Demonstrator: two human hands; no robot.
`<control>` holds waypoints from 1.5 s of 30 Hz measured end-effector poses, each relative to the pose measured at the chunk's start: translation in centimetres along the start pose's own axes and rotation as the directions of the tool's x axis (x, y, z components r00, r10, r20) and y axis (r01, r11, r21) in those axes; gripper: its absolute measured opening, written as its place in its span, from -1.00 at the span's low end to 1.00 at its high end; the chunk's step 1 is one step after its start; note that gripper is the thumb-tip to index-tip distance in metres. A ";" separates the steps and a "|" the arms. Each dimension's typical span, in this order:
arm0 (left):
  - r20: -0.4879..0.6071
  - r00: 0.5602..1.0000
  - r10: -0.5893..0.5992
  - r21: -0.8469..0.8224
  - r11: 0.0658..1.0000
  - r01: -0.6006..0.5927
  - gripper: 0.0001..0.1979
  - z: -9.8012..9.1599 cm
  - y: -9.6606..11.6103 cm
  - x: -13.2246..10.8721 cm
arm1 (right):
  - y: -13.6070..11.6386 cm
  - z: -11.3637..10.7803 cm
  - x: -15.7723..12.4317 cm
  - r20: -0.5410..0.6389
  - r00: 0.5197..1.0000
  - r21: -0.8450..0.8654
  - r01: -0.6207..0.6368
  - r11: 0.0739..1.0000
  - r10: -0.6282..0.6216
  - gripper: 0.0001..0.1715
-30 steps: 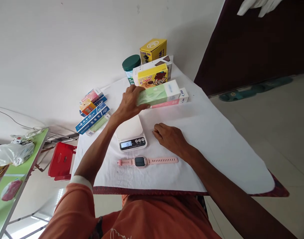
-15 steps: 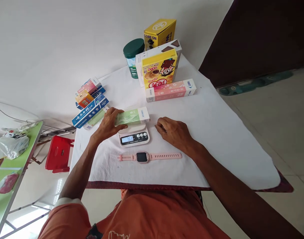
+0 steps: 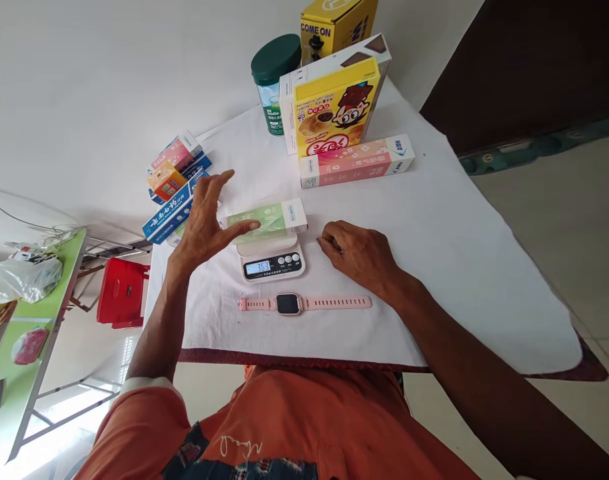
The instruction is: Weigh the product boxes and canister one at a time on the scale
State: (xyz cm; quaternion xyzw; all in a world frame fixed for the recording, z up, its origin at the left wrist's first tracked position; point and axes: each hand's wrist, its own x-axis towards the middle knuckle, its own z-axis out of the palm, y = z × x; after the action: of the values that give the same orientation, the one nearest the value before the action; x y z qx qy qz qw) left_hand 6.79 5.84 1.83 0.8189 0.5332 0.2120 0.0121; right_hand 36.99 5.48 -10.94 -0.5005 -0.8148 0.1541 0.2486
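Observation:
A green and white toothpaste box lies across a small white digital scale, whose lit display reads about 363. My left hand is open, thumb and fingers spread, at the box's left end; its thumb overlaps the box in view, and I cannot tell whether it touches. To the right of the scale, my right hand rests on the white tablecloth with its fingers curled in, nothing visible in them. A pink smartwatch lies stretched out flat in front of the scale.
Beyond the left hand sits a pile with a blue toothpaste box and a small orange box. At the back stand a green-lidded canister, a yellow snack box and a pink toothpaste box. A red chair is left.
My left hand has let go of the green box, opened wider and moved left and up. The box stays on the scale. My right hand keeps its place; the view has shifted slightly.

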 end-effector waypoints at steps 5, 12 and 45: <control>0.109 0.991 -0.082 0.013 0.997 0.081 -0.02 0.4 1.0 0.2 | -0.1 -0.2 0.0 0.029 1.000 -0.008 -0.010 1.000 0.010 -0.67; 0.277 0.956 -0.095 0.020 0.995 0.094 -0.22 2.0 1.0 -0.3 | -0.1 -0.3 0.0 0.021 1.000 -0.016 -0.006 1.000 0.006 -0.65; -0.105 0.820 -0.563 0.240 0.785 0.571 -0.37 -5.3 -14.3 -1.3 | 0.8 0.8 -0.1 -0.053 0.997 -0.020 0.054 0.998 -0.055 -0.67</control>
State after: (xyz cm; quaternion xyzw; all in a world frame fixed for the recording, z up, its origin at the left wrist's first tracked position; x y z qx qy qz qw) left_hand -8.00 9.80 2.68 0.6123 0.7775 0.1377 -0.0400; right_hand 37.22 5.72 -12.03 -0.4843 -0.8226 0.1260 0.2699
